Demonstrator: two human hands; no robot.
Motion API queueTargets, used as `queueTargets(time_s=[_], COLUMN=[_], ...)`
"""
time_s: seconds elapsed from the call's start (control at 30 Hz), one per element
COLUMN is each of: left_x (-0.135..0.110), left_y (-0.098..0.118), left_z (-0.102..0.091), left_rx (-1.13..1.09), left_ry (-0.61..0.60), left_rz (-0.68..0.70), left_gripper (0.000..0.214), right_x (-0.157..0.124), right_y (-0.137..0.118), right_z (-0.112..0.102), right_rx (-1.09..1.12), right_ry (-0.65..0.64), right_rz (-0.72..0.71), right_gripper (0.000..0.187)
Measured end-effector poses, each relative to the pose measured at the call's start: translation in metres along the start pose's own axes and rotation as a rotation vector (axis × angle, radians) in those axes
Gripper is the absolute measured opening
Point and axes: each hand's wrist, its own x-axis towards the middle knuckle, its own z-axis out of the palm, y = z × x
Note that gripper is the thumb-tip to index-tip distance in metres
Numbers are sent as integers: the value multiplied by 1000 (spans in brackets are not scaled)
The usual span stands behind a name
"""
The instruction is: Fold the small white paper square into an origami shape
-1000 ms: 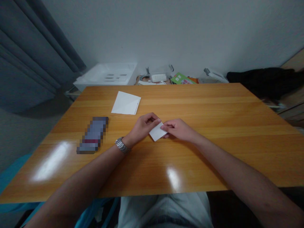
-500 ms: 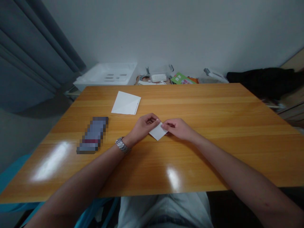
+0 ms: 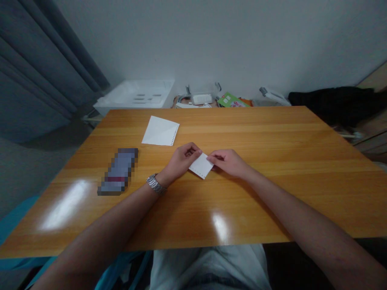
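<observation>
A small folded piece of white paper (image 3: 201,165) is held tilted just over the wooden table, a row of punched holes along its lower edge. My left hand (image 3: 184,158), with a metal watch (image 3: 156,184) on the wrist, pinches its upper left side between thumb and fingers. On the right, my right hand (image 3: 227,162) grips the opposite edge, thumb on top. Its fingertips behind the paper are partly hidden. Farther off to the left, a larger white sheet (image 3: 160,131) with a perforated right edge lies flat.
A pixelated phone-like device (image 3: 118,172) lies on the table (image 3: 287,169) by my left forearm. Beyond the far edge are a white plastic tray (image 3: 136,94), a green booklet (image 3: 232,100), cables and a dark cloth (image 3: 338,102). A blue chair (image 3: 18,215) stands at the left.
The folded paper has turned between my hands, and its edge with punched holes now shows at the bottom. Both hands have shifted only slightly; the sheet and the device lie as before.
</observation>
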Motion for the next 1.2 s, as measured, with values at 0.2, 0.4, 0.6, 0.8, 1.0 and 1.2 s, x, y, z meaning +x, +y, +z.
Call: queueTargets(time_s=[0.2,0.4,0.6,0.8,1.0,1.2], left_x=[3,4,4,2,0,-1], left_y=[-4,-11,-11,-11,-20,-18], left_z=[-2,-4,-11,-16,-19,-19], left_rx=[36,123,482,701,877,1009], left_ry=[36,44,52,-111,-183,-134], left_rz=[-8,6,248,378,370,341], left_gripper=[30,25,22,32,37,36], right_x=[1,3,4,6,7,7], right_y=[4,6,2,6,12,16], right_z=[-1,-5,-11,-12,-11,-11], right_rx=[116,-76,-364,-473,-547,-563], right_ry=[-17,45,118,105,144,192], right_rz=[54,-2,-81,-116,-162,-268], right_gripper=[38,33,28,28,24,18])
